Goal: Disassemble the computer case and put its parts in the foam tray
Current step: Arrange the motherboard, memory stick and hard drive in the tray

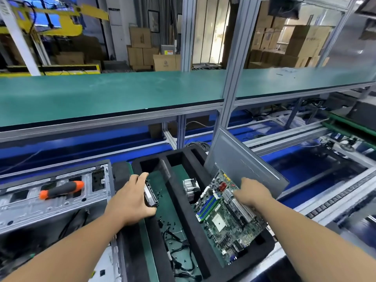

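The black foam tray (179, 192) lies in front of me with long compartments. My left hand (132, 202) grips a black and silver drive (151, 195) over the tray's left compartment. My right hand (253, 193) holds the far edge of the green motherboard (225, 218), which sits tilted in the right compartment. A finned heatsink (190, 189) rests just left of the board. Loose black cables (179, 249) and small screws lie in the middle compartment. The grey computer case (50, 198) stands open at the left.
An orange and black screwdriver (61, 189) lies on top of the case. A grey side panel (244, 167) leans behind the tray at the right. A green shelf (122, 92) runs across above, with an aluminium post (234, 74). Conveyor rails (325, 204) pass on the right.
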